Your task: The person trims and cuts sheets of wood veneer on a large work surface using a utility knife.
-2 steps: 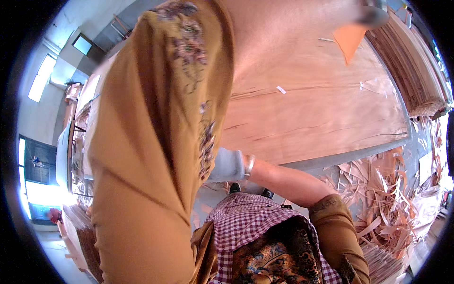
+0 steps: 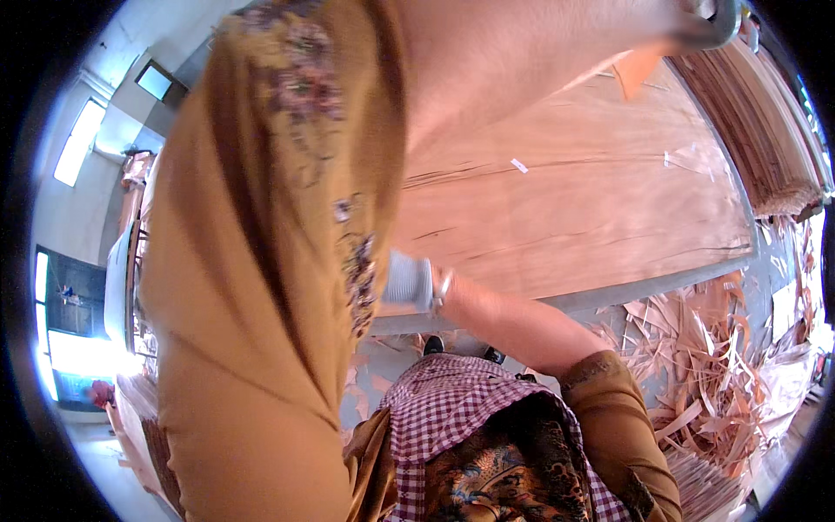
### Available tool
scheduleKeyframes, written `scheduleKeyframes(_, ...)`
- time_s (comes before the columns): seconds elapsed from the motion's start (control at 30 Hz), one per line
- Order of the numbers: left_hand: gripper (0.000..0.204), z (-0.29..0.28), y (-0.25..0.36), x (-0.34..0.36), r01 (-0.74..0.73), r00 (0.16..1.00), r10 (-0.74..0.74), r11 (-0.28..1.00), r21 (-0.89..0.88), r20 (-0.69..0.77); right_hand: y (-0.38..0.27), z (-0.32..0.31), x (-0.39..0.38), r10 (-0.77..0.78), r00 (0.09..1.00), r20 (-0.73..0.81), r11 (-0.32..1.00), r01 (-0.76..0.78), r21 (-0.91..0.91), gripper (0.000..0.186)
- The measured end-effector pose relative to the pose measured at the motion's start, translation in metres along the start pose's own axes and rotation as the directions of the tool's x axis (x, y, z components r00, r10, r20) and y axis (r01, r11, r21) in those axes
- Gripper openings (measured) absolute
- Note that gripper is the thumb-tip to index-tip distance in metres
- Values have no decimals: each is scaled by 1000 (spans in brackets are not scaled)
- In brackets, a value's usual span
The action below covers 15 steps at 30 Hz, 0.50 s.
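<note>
My left arm, in a mustard sleeve with embroidered flowers, fills the upper left and reaches across to the upper right. At its far end is my left hand (image 2: 715, 28), blurred at the picture's rim, with a grey band around it; its fingers do not show. Just below it an orange piece of veneer (image 2: 637, 71) is partly covered by the forearm; whether the hand holds it I cannot make out. Over the near edge of a large wood veneer sheet (image 2: 557, 217), my right hand (image 2: 407, 282) wears a grey glove, its fingers hidden behind the left sleeve.
A tall stack of veneer sheets (image 2: 752, 130) stands at the right. Torn veneer scraps (image 2: 696, 365) are heaped on the floor below it. A small white label (image 2: 519, 165) lies on the sheet. More veneer (image 2: 130, 435) is stacked at the lower left.
My left sleeve has shifted left, while its hand has moved slightly right. My right hand has slid left, and more of the orange piece is covered.
</note>
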<state>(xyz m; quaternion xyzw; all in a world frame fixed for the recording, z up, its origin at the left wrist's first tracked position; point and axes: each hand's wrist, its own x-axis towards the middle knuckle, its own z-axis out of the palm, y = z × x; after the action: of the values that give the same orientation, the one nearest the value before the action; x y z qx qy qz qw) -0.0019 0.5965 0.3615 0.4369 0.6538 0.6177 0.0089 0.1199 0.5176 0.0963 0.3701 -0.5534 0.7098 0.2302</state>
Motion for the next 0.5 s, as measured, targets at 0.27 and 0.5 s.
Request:
scheduleKeyframes(0.27,10,-21,-14,26,-126,967,0,870,-476,-256,21,-188,-4,715,561,-417,651,-751,105,56)
scheduleKeyframes(0.5,10,-80,-64,5,-278,874,-80,726,-629,-479,-93,-358,-69,500,532,-683,374,-844,-384,46)
